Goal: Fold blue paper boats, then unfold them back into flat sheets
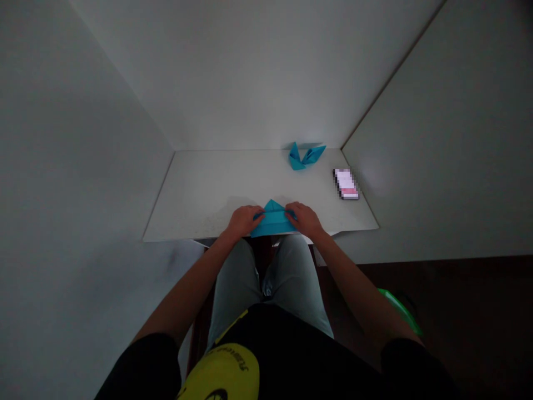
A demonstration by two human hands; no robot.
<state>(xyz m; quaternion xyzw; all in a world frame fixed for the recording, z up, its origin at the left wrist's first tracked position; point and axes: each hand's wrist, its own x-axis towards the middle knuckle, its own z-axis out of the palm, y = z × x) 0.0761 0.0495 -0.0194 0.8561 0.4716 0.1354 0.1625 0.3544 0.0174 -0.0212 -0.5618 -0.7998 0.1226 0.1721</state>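
A partly folded sheet of blue paper [273, 223] lies near the front edge of the white table, its pointed top facing away from me. Crease lines run across it below the peak. My left hand [245, 220] is closed on the paper's left side, fingers bent over the fold. On the right side, my right hand [305, 219] grips the same paper with its fingers curled at the edge. Both thumbs are hard to make out at this size.
Folded blue paper shapes [306, 157] stand at the back of the white table [200, 191], close to the wall. A phone [346, 184] with a lit, blurred screen lies at the right. Walls enclose the table on several sides. Something green [400, 311] is low on the right.
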